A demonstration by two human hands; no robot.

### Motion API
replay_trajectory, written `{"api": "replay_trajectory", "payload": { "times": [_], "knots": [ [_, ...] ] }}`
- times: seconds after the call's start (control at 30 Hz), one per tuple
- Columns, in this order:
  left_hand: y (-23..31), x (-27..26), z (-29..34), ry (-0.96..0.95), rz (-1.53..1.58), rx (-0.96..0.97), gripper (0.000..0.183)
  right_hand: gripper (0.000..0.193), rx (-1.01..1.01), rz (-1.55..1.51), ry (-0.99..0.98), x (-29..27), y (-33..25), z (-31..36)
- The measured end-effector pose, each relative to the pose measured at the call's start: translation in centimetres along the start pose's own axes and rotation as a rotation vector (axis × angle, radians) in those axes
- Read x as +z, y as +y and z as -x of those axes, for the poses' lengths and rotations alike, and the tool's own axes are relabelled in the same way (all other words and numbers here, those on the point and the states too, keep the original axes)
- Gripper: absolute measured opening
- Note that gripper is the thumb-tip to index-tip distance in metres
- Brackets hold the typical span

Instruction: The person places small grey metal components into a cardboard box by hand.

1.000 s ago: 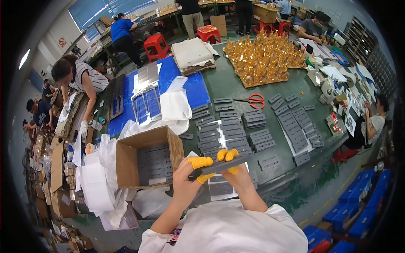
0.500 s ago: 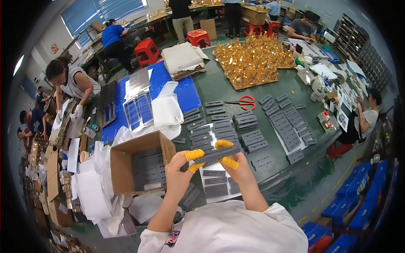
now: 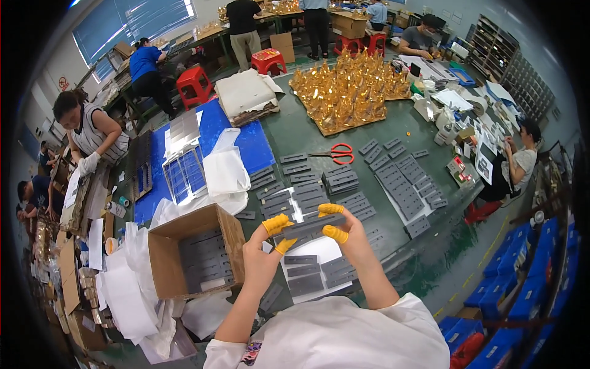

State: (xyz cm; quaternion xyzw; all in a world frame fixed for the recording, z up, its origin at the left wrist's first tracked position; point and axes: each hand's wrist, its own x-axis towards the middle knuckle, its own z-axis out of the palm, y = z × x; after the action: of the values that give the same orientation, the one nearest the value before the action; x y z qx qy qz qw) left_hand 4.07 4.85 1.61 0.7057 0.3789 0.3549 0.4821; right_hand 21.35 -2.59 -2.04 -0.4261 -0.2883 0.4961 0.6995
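A dark grey rectangular bar (image 3: 312, 226) is held up level above the table between my two hands. My left hand (image 3: 265, 241) pinches its left end, and my right hand (image 3: 344, 229) grips the right end; yellow finger cots cover the fingertips of both. Below the bar, white sheets (image 3: 326, 247) carry several similar grey slotted blocks (image 3: 302, 270). More blocks lie in rows and stacks (image 3: 340, 178) just beyond my hands. To the left, an opened cardboard box (image 3: 161, 261) has grey blocks standing in it.
Red-handled scissors (image 3: 341, 154) lie beyond the stacks. A board crowded with gold-coloured pieces (image 3: 327, 130) stands at the far side. White wrapping sheets (image 3: 126, 289) heap left of the box. Co-workers sit or stand around, one at the left (image 3: 95, 132) and another at the right (image 3: 522, 157).
The whole view has shifted, so the table and box appear farther left. Both hands still hold the grey bar, which has turned slightly.
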Motion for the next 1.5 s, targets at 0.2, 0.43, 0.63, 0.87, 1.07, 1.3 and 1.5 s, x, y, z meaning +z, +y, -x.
{"api": "replay_trajectory", "payload": {
  "times": [0.2, 0.43, 0.63, 0.87, 1.07, 1.3, 1.5],
  "knots": [
    [0.1, 0.8, -0.4, -0.034, 0.059, 0.002, 0.046, 0.046, 0.022, 0.083, -0.006, -1.4, -0.7, -0.2],
    [0.2, 1.3, -0.6, -0.084, 0.084, -0.018, 0.046, 0.042, 0.065, 0.169, -0.103, -2.6, -2.0, -0.3],
    [-0.9, 2.0, -1.0, -0.096, 0.065, -0.071, 0.041, 0.041, 0.057, 0.237, -0.086, -3.3, -2.5, -0.9],
    [-2.2, 2.2, -1.0, -0.09, 0.03, -0.142, 0.036, 0.036, 0.16, 0.247, -0.095, -3.5, -2.6, -1.4],
    [-2.0, 2.3, -0.8, -0.094, -0.063, -0.07, 0.038, 0.042, 0.016, 0.719, -0.367, -4.5, -2.5, -1.9],
    [-2.6, 1.4, -0.6, -0.087, -0.27, 0.019, 0.044, 0.036, -0.119, 1.202, -0.42, -10.0, -2.1, -5.8],
    [-9.0, -7.1, -1.0, 0.276, -0.205, -0.03, 0.049, 0.035, -0.402, 1.859, 0.157, -22.3, -4.0, -14.2]
  ]
}}
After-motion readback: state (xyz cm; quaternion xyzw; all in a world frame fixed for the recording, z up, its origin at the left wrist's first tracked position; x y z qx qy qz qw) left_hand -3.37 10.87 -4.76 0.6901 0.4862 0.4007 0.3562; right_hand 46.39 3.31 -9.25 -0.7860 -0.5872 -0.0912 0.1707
